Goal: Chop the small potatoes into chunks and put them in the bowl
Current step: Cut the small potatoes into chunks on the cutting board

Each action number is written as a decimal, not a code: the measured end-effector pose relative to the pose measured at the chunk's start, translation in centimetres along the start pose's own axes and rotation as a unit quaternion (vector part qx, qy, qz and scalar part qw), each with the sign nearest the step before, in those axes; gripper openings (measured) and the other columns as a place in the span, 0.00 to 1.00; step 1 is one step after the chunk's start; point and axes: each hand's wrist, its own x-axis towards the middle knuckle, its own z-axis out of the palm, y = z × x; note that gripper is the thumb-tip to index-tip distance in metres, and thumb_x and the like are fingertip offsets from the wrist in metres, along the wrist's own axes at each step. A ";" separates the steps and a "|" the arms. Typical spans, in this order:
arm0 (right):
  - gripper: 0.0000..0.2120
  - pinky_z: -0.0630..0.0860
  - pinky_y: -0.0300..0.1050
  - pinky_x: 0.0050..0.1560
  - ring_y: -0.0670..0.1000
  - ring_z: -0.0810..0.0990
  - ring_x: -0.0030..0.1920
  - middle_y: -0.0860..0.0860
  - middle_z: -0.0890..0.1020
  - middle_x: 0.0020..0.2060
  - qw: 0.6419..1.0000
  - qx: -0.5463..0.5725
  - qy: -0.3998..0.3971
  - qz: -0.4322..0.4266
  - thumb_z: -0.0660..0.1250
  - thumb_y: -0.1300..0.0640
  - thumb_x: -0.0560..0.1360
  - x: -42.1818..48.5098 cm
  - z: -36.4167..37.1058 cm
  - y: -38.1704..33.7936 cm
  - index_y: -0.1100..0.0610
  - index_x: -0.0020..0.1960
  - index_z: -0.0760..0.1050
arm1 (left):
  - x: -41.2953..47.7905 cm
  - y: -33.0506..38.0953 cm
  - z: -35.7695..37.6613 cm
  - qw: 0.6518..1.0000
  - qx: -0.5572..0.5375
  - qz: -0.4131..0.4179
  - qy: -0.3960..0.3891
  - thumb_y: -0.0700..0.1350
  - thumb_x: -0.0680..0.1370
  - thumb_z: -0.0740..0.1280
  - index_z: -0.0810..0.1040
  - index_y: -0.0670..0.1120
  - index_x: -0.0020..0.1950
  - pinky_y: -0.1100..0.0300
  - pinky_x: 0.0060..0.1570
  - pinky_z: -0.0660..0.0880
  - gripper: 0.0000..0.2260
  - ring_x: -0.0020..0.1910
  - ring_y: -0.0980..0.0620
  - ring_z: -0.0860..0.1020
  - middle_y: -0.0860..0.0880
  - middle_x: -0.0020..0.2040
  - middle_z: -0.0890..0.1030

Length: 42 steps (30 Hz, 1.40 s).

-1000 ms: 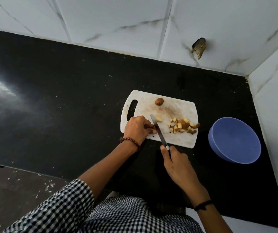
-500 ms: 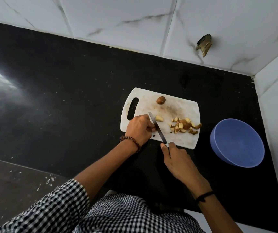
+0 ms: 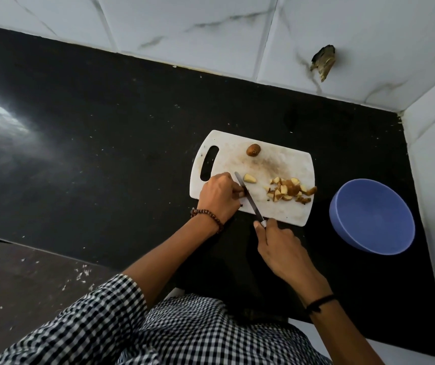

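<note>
The left hand [image 3: 220, 196], fingers curled, is pinching a mostly hidden potato piece [image 3: 245, 192] on the board [image 3: 284, 164]; the right hand [image 3: 280, 248] is gripping the knife [image 3: 250, 204] beside it. Chunks [image 3: 290, 192] are lying near the board's right edge, the bowl [image 3: 371, 216] standing just beyond on the counter [image 3: 105, 154].

- The one camera, worn on the person's head, looks forward and steeply down; its wide lens bends the frame edges.
- The white cutting board [image 3: 284, 164] lies right of centre, within arm's reach, with the blue bowl [image 3: 371, 217] further right.
- The checked shirt [image 3: 184, 333] fills the bottom edge.
- The black counter [image 3: 92, 127] spans the middle, and the tiled wall [image 3: 184, 22] crosses the top and right edge.
</note>
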 end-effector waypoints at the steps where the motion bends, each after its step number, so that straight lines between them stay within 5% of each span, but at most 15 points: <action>1: 0.19 0.77 0.56 0.50 0.55 0.79 0.47 0.53 0.78 0.47 1.000 0.000 0.000 0.000 0.47 0.41 0.85 -0.3 0.1 0.3 0.54 0.55 0.68 | 0.0 -0.1 0.1 1.000 -0.002 -0.002 0.001 0.43 0.74 0.72 0.85 0.44 0.45 0.57 0.46 0.80 0.04 0.44 0.53 0.79 0.50 0.44 0.80; 11: 0.14 0.73 0.43 0.37 0.48 0.79 0.40 0.50 0.79 0.42 0.999 -0.005 -0.017 0.033 0.48 0.41 0.85 -2.8 0.9 2.3 0.49 0.51 0.66 | 0.0 -0.4 0.0 1.000 -0.027 -0.002 -0.006 0.41 0.73 0.73 0.83 0.42 0.46 0.58 0.46 0.80 0.04 0.44 0.57 0.79 0.53 0.43 0.81; 22: 0.15 0.70 0.42 0.37 0.47 0.78 0.40 0.49 0.77 0.42 0.998 -0.060 -0.002 0.028 0.48 0.42 0.85 -4.9 -0.3 2.5 0.50 0.51 0.67 | 0.1 -0.6 0.1 0.999 -0.042 0.000 -0.005 0.44 0.73 0.73 0.82 0.43 0.47 0.56 0.46 0.80 0.06 0.43 0.57 0.79 0.52 0.43 0.82; 29: 0.18 0.69 0.42 0.34 0.47 0.79 0.35 0.50 0.79 0.37 0.997 0.063 0.038 0.036 0.51 0.39 0.84 -5.4 -0.6 2.0 0.50 0.48 0.71 | 0.0 -0.8 -0.5 0.999 -0.013 0.049 -0.013 0.46 0.74 0.72 0.84 0.44 0.51 0.58 0.46 0.79 0.09 0.42 0.57 0.76 0.53 0.44 0.80; 37: 0.14 0.70 0.38 0.35 0.47 0.79 0.37 0.47 0.78 0.34 0.976 0.150 0.153 -0.018 0.65 0.42 0.80 -1.6 -0.2 -0.4 0.52 0.45 0.73 | -0.3 -0.9 -1.1 0.990 0.039 0.134 -0.034 0.43 0.77 0.69 0.83 0.45 0.55 0.56 0.48 0.77 0.09 0.49 0.51 0.76 0.48 0.48 0.78; 42: 0.14 0.78 0.47 0.53 0.53 0.81 0.54 0.50 0.83 0.49 0.965 0.146 0.216 -0.044 0.66 0.48 0.81 1.8 -0.5 -1.3 0.53 0.63 0.78 | -0.7 -0.9 -1.0 0.988 0.037 0.145 -0.033 0.42 0.76 0.69 0.82 0.44 0.58 0.58 0.49 0.76 0.11 0.49 0.50 0.76 0.47 0.48 0.78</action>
